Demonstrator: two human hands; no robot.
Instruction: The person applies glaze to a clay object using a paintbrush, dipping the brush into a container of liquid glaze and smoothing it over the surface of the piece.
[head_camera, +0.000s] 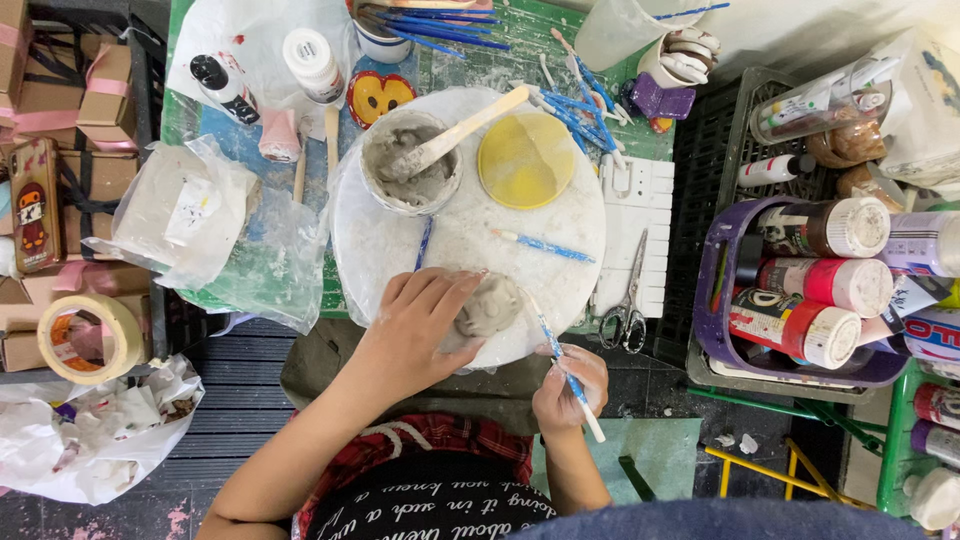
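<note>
Head view, places given from the round white board (470, 250).

- Clay lump (488, 307): grey, rounded, on the board's near edge.
- Left hand (415, 335): fingers spread and curved, laid over the left side of the clay lump, cupping it rather than closed around it.
- Right hand (570, 385): just off the board's near right edge, fingers pinched closed around a blue-patterned tool (562, 365); the tool's tip reaches up to the right side of the clay lump.
- Tub of grey slurry (410, 162): on the board's far left part, with a wooden spatula (465, 130) leaning in it.
- Yellow disc (526, 160): flat on the board's far right part.
- Second blue-patterned tool (545, 245): lying near the board's centre.
- Scissors (630, 300): just right of the board, on a white moulded tray (645, 215).
- Purple basket (715, 335): well right of the board, holding paint bottles on their sides.
- Roll of tape (90, 335): well left of the board.
</note>
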